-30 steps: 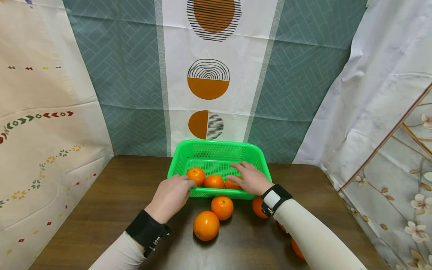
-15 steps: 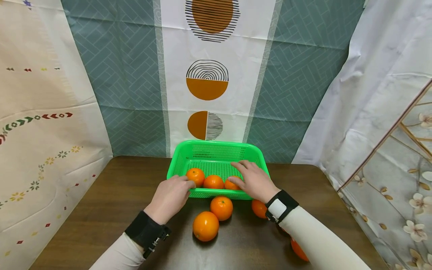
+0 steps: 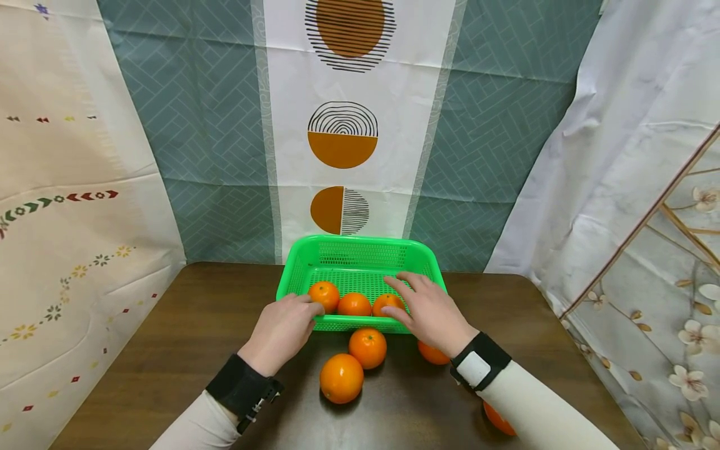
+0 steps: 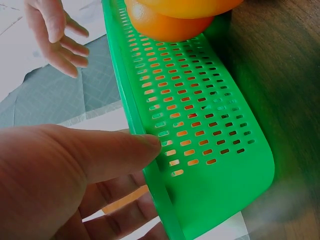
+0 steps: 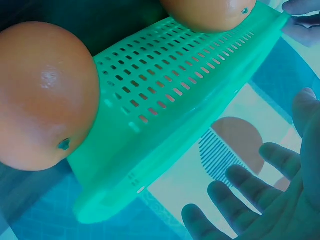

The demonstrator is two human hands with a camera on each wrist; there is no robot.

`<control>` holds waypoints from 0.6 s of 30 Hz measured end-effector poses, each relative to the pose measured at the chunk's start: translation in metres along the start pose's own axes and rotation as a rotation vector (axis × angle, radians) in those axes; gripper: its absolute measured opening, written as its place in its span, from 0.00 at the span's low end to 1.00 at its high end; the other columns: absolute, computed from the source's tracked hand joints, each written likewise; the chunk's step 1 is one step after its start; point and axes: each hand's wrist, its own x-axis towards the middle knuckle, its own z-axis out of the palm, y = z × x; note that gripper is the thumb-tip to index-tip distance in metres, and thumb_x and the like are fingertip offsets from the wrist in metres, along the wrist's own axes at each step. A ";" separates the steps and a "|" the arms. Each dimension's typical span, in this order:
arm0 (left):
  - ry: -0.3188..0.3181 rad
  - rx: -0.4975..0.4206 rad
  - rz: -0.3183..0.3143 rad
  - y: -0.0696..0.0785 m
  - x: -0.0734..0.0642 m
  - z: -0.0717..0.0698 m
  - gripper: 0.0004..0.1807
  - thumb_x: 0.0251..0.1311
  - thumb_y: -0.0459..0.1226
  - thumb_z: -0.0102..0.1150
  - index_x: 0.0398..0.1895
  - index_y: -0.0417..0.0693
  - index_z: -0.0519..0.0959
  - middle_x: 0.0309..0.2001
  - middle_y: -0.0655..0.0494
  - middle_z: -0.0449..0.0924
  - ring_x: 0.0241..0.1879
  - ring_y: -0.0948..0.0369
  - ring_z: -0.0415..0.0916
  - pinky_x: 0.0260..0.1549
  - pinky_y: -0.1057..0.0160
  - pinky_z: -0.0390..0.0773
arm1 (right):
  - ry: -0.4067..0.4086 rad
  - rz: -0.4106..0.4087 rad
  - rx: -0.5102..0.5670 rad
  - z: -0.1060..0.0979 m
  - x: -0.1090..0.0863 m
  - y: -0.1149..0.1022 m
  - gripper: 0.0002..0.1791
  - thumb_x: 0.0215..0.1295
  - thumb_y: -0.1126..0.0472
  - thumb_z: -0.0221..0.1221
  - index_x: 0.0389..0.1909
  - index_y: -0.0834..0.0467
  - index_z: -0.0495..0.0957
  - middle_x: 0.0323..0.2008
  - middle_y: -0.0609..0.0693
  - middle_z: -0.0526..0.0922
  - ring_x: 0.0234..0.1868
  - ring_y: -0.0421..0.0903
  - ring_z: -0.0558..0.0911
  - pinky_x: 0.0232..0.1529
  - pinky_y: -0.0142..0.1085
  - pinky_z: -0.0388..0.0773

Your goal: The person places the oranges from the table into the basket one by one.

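Note:
A green plastic basket [image 3: 362,250] stands at the back of the table with three oranges along its near side: a left orange [image 3: 323,295], a middle orange [image 3: 354,304] and a right orange [image 3: 387,304]. My left hand [image 3: 283,329] grips the basket's near left rim; in the left wrist view the thumb [image 4: 117,150] lies on the outer wall and the fingers are inside. Over the near right rim hovers my right hand [image 3: 434,312], its fingers spread and holding nothing, thumb by the right orange. The right wrist view shows those fingers [image 5: 245,185] apart from the wall.
Two oranges, a nearer one [image 3: 341,378] and a farther one [image 3: 367,347], sit in front of the basket. Another orange [image 3: 432,354] lies below my right hand, and one more [image 3: 497,419] is partly behind the right sleeve [image 3: 540,400]. Patterned cloths [image 3: 225,156] hang around the brown table [image 3: 152,350].
My right hand has drawn back slightly to the right, uncovering more of the right orange in the basket. The left hand keeps its hold on the rim.

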 end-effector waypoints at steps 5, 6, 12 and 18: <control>0.001 0.006 0.002 0.000 0.001 0.000 0.12 0.58 0.27 0.80 0.35 0.53 0.88 0.32 0.59 0.82 0.32 0.55 0.76 0.29 0.57 0.80 | 0.056 -0.048 -0.043 -0.002 -0.010 0.000 0.36 0.77 0.41 0.67 0.76 0.57 0.77 0.69 0.62 0.79 0.70 0.63 0.79 0.69 0.59 0.77; 0.001 0.005 0.002 0.000 0.001 0.000 0.12 0.58 0.27 0.80 0.35 0.53 0.88 0.32 0.59 0.82 0.31 0.56 0.76 0.29 0.57 0.80 | 0.064 -0.056 -0.051 -0.002 -0.012 0.000 0.36 0.77 0.41 0.67 0.76 0.57 0.77 0.69 0.62 0.79 0.70 0.62 0.79 0.69 0.58 0.77; -0.004 0.006 0.001 0.000 0.001 0.000 0.12 0.58 0.27 0.79 0.35 0.53 0.88 0.32 0.59 0.81 0.31 0.56 0.75 0.28 0.57 0.80 | 0.071 -0.068 -0.068 -0.004 -0.023 -0.003 0.37 0.75 0.40 0.69 0.76 0.57 0.77 0.68 0.60 0.80 0.69 0.60 0.80 0.69 0.57 0.78; -0.011 0.007 -0.003 0.000 0.001 0.000 0.12 0.58 0.27 0.80 0.35 0.53 0.89 0.33 0.59 0.82 0.32 0.56 0.75 0.29 0.58 0.80 | 0.085 -0.067 -0.059 -0.002 -0.034 -0.005 0.38 0.74 0.38 0.69 0.76 0.55 0.77 0.68 0.60 0.80 0.69 0.59 0.80 0.69 0.57 0.78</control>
